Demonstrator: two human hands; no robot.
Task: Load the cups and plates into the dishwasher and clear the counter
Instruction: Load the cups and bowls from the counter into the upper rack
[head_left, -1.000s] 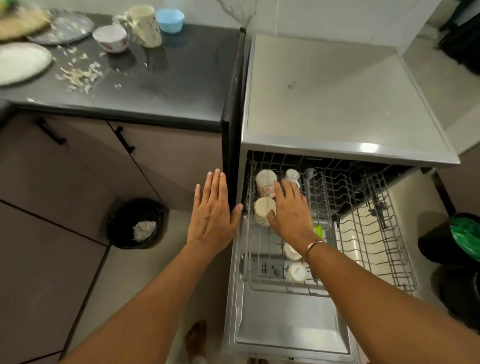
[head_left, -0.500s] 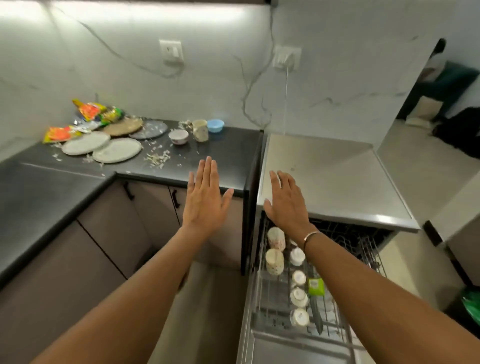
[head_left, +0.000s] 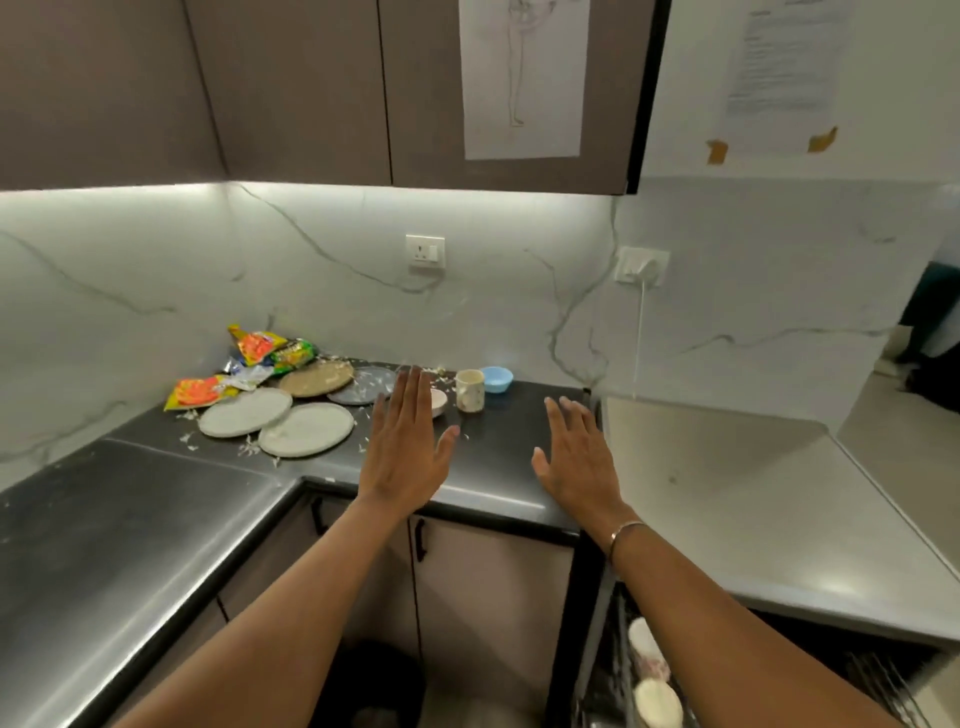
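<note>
Both my hands hover flat and empty over the black counter (head_left: 498, 457). My left hand (head_left: 408, 441) partly covers a small white bowl (head_left: 439, 402). My right hand (head_left: 576, 457) is near the counter's right end. Beyond them stand a patterned cup (head_left: 470, 391) and a blue bowl (head_left: 496, 378). Two pale plates (head_left: 306, 429) (head_left: 245, 411) lie at the left, with a tan plate (head_left: 316, 378) and a grey plate (head_left: 361, 385) behind. Cups (head_left: 647, 647) sit in the open dishwasher's rack at bottom right.
Snack wrappers (head_left: 260, 348) (head_left: 197, 391) and scattered crumbs (head_left: 249, 447) lie around the plates. The dishwasher's grey top (head_left: 753, 493) is to the right. A dark bin (head_left: 371, 686) stands on the floor below. Wall cupboards hang overhead.
Both hands rose from the dishwasher rack and moved forward over the counter. My view lifted from the rack to the counter and wall.
</note>
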